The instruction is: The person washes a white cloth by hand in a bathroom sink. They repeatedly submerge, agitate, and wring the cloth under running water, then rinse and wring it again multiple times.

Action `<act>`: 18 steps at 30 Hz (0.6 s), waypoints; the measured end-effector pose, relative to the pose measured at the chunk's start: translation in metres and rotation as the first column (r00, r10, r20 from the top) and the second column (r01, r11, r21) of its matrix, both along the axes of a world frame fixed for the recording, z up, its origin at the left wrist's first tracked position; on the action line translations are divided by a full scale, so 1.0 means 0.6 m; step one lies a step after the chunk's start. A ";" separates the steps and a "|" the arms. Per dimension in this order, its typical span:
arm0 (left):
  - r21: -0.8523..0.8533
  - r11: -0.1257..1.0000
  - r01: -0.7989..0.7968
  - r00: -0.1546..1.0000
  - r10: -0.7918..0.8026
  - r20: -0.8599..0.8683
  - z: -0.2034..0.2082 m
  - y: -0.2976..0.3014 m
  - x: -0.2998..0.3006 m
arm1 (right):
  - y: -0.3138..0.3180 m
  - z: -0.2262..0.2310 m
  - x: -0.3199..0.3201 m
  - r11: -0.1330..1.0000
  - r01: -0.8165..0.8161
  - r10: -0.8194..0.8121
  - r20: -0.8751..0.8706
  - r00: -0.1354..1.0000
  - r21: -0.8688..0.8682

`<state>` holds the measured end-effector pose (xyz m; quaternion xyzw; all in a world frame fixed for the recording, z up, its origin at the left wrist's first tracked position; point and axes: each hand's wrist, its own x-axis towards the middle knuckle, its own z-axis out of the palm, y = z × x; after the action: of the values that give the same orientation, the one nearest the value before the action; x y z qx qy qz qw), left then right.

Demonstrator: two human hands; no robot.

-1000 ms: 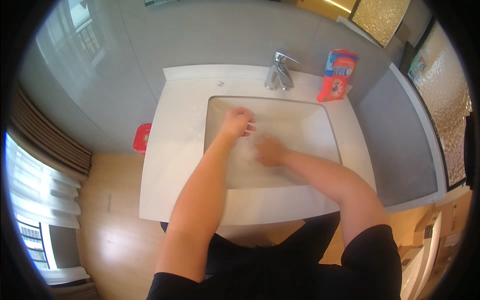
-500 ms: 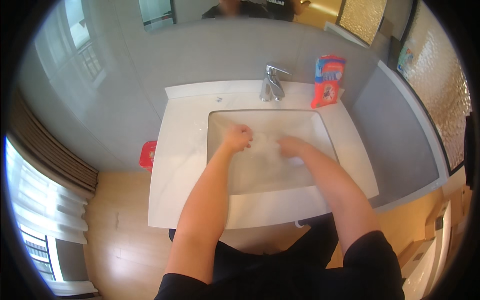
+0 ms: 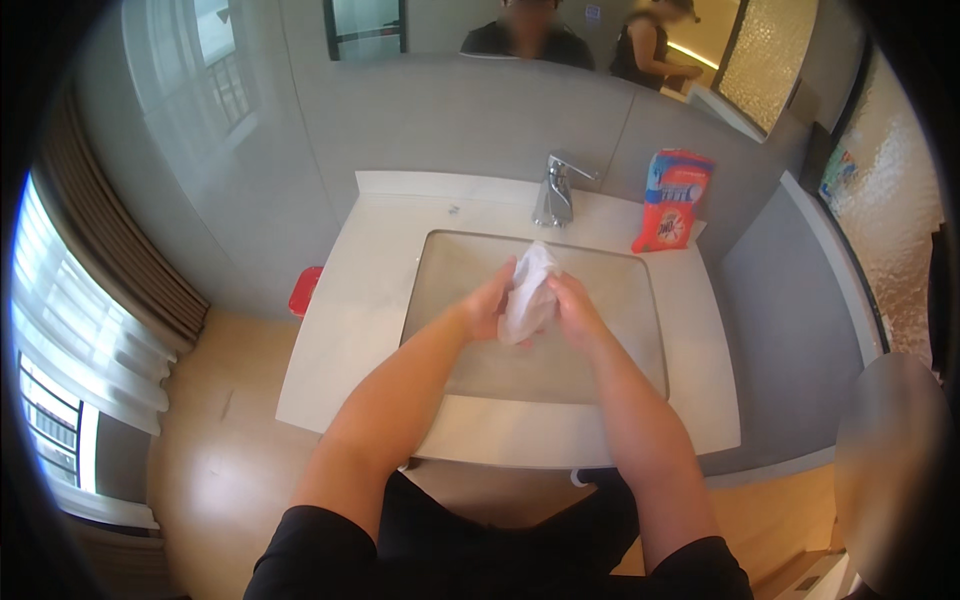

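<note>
A bunched, wet-looking white cloth (image 3: 528, 292) is held up between my two hands over the sink basin (image 3: 625, 350). My left hand (image 3: 487, 304) has its fingers closed round the cloth's left side. On the right side, my right hand (image 3: 574, 308) grips it with the thumb and fingers near the top. The basin holds cloudy, greyish water. Just behind it stands a chrome faucet (image 3: 553, 190) with its lever on top; I cannot make out any running water. What kind of cloth item this is cannot be told from its folds.
A red and blue detergent bag (image 3: 674, 203) stands upright at the counter's back right. The white countertop (image 3: 335, 330) surrounds the basin. A red container (image 3: 304, 291) sits beyond its left edge. The wall mirror shows another person (image 3: 645, 45). A blurred shape (image 3: 890, 460) is at the lower right.
Both hands were apart low in the basin, at the cloudy water. Now they are together and raised, with the white cloth lifted between them. The view has shifted slightly.
</note>
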<state>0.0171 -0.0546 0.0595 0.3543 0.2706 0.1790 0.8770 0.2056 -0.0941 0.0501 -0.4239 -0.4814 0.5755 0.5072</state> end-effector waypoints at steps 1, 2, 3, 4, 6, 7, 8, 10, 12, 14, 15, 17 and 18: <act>0.037 0.998 -0.044 0.997 0.046 -0.056 -0.017 0.011 -0.001 | 0.001 -0.001 -0.003 0.999 -0.037 0.040 0.132 0.990 -0.021; 0.072 0.994 -0.078 0.991 0.085 -0.107 -0.041 0.025 0.004 | 0.000 -0.004 -0.003 0.995 -0.096 0.101 0.216 0.971 -0.034; 0.110 0.988 -0.109 0.980 0.125 -0.156 -0.066 0.035 0.005 | 0.001 -0.006 -0.004 0.987 -0.154 0.162 0.297 0.941 -0.051; 0.138 0.986 -0.097 0.975 0.122 -0.188 -0.064 0.036 0.009 | 0.002 -0.005 -0.001 0.977 -0.201 0.213 0.375 0.902 -0.071; 0.194 0.979 -0.070 0.960 0.119 -0.253 -0.062 0.034 0.009 | -0.007 0.000 -0.001 0.979 -0.201 0.186 0.491 0.851 -0.023; 0.197 0.978 -0.071 0.969 0.115 -0.220 -0.058 0.034 0.008 | -0.004 0.000 0.000 0.974 -0.226 0.188 0.526 0.829 0.008; 0.200 0.977 -0.073 0.976 0.111 -0.188 -0.055 0.034 0.006 | -0.001 0.000 0.001 0.967 -0.252 0.188 0.560 0.807 0.039; 0.216 0.964 -0.155 0.957 0.201 -0.210 -0.040 0.028 0.007 | 0.003 0.005 0.001 0.964 -0.194 0.231 0.209 0.950 -0.183; 0.247 0.922 -0.299 0.876 0.368 -0.311 -0.020 0.015 0.020 | 0.002 0.014 0.002 0.917 -0.217 0.217 -0.038 0.975 -0.336; 0.381 0.897 -0.224 0.867 0.362 -0.341 -0.035 0.025 0.021 | -0.001 0.026 -0.003 0.872 -0.287 0.243 -0.159 0.957 -0.397; 0.444 0.878 -0.182 0.862 0.359 -0.357 -0.043 0.029 0.019 | -0.003 0.020 -0.009 0.883 -0.215 0.193 -0.094 0.977 -0.417; 0.433 0.893 -0.125 0.879 0.302 -0.370 -0.047 0.032 0.021 | -0.006 0.013 -0.016 0.896 -0.055 0.083 0.045 0.996 -0.440; 0.427 0.899 -0.096 0.886 0.273 -0.376 -0.049 0.033 0.021 | -0.008 0.017 -0.011 0.897 -0.059 0.096 0.062 0.993 -0.439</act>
<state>0.0295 -0.0345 0.0299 0.5269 0.4469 0.2323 0.6847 0.1989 -0.0990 0.0603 -0.5304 -0.3772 0.6706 0.3560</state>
